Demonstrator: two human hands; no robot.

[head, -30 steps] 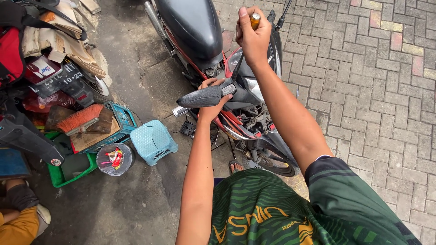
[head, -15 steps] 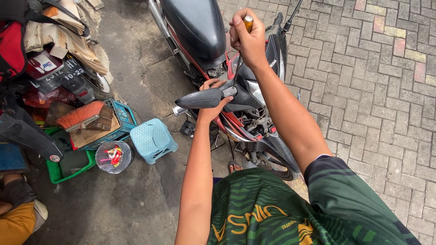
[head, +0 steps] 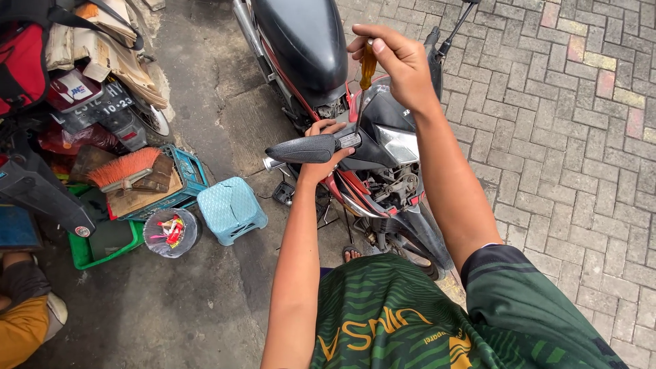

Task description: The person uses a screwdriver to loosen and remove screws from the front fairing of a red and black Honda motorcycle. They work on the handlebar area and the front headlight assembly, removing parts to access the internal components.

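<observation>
Two hands in view, both bare. Left hand (head: 321, 154) closed around one black handlebar grip (head: 301, 149), fingers (head: 326, 127) wrapped over its inner end, near the front cowl of one motorcycle (head: 383, 137). Right hand (head: 400, 58) raised above the cowl, fingers pinched shut on the orange handle of one screwdriver (head: 367, 68); shaft pointing straight down toward the inner end of the grip, tip contact not discernible. One black seat (head: 304, 41) behind the hands; one headlight lens (head: 396, 145) just below the right wrist. Engine parts exposed under the cowl, partly hidden by the right forearm. One sandalled foot (head: 350, 254) visible beside the front wheel, mostly covered by the green striped shirt (head: 410, 321). On the concrete floor to the left: one pale blue plastic stool (head: 231, 208), upright, near the left forearm; one clear round tub (head: 169, 232) holding red and yellow small items, touching the stool's left side; one blue crate (head: 184, 179) carrying one orange-bristled brush (head: 126, 169); one green tray (head: 96, 251) just beside the tub. Second motorcycle's rear, with one number plate (head: 102, 102), parked further left under stacked cardboard. Part of another person, one orange sleeve (head: 20, 328), at the lower left corner. Brick paving (head: 567, 137) to the right.
</observation>
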